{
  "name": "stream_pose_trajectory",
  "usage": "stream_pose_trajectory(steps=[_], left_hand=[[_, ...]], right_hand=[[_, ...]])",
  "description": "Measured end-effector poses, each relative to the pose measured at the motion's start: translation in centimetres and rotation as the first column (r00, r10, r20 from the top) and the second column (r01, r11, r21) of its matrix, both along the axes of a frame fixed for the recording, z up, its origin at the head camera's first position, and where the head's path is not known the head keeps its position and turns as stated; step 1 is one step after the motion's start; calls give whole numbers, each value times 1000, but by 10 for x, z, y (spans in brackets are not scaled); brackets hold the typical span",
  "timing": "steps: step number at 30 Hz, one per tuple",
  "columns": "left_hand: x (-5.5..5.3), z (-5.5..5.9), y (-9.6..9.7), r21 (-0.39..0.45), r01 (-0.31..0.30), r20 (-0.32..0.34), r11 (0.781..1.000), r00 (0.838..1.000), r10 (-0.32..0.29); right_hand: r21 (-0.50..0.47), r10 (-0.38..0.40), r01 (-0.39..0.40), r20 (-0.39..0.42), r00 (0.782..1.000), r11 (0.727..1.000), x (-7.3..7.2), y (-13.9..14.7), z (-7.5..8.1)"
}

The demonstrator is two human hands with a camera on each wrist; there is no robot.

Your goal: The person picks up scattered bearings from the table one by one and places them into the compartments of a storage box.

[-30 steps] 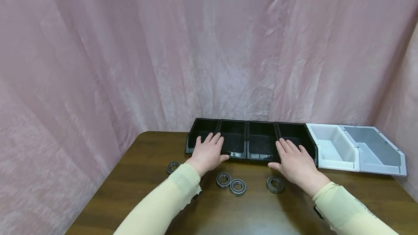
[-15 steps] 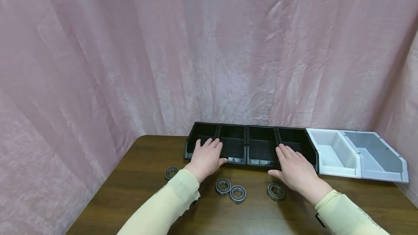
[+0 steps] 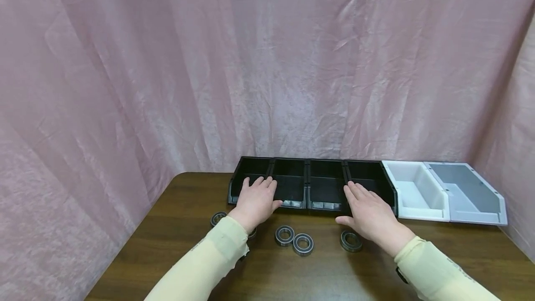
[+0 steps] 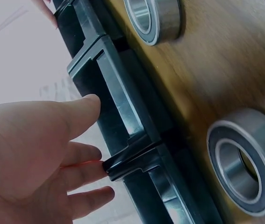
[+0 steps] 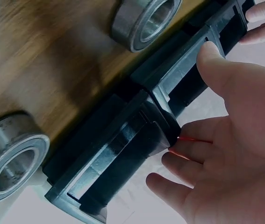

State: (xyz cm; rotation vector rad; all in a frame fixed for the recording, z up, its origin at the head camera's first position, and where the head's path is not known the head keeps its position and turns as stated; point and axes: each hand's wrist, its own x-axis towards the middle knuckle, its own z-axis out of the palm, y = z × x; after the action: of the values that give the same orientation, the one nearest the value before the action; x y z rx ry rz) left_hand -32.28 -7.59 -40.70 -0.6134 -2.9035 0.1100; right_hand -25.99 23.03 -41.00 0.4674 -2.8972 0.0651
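Several black plastic bins [image 3: 288, 182] stand side by side in a row at the back of the table. My left hand [image 3: 255, 201] lies over the two leftmost bins, fingers extended. In the left wrist view its fingertips [image 4: 105, 169] reach the joint between two bins. My right hand [image 3: 369, 212] lies flat across the rightmost black bins, thumb spread toward the left. The right wrist view has its fingers [image 5: 193, 149] at a bin divider [image 5: 162, 109]. Neither hand holds anything. Metal ball bearings [image 3: 303, 244] lie on the wood in front of the bins.
A white bin [image 3: 415, 189] and a light grey bin [image 3: 470, 194] continue the row on the right. One bearing [image 3: 351, 241] lies near the right thumb, another [image 3: 218, 219] by the left wrist. Pink curtain [image 3: 267, 59] hangs behind the wooden table [image 3: 167, 245].
Both hands and the whole row of bins have shifted slightly left, while the bearings stay about where they were. A bearing edge now shows beside the left wrist.
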Motion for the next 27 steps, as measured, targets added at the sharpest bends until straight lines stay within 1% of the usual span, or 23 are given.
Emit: stream_pose_trajectory(steps=[9, 18, 22, 27], left_hand=[[5, 4, -11, 2, -2, -29, 1000, 1000, 2], [4, 4, -22, 11, -3, -61, 1000, 998, 4], [5, 4, -28, 12, -11, -65, 1000, 998, 12], [6, 5, -35, 10, -31, -52, 999, 998, 31]], right_hand=[[15, 31, -31, -3, 1000, 999, -3, -12, 0], [24, 58, -58, -6, 998, 998, -5, -20, 3], [24, 67, -67, 2, 998, 997, -6, -26, 3], [28, 74, -75, 24, 997, 997, -9, -32, 6]])
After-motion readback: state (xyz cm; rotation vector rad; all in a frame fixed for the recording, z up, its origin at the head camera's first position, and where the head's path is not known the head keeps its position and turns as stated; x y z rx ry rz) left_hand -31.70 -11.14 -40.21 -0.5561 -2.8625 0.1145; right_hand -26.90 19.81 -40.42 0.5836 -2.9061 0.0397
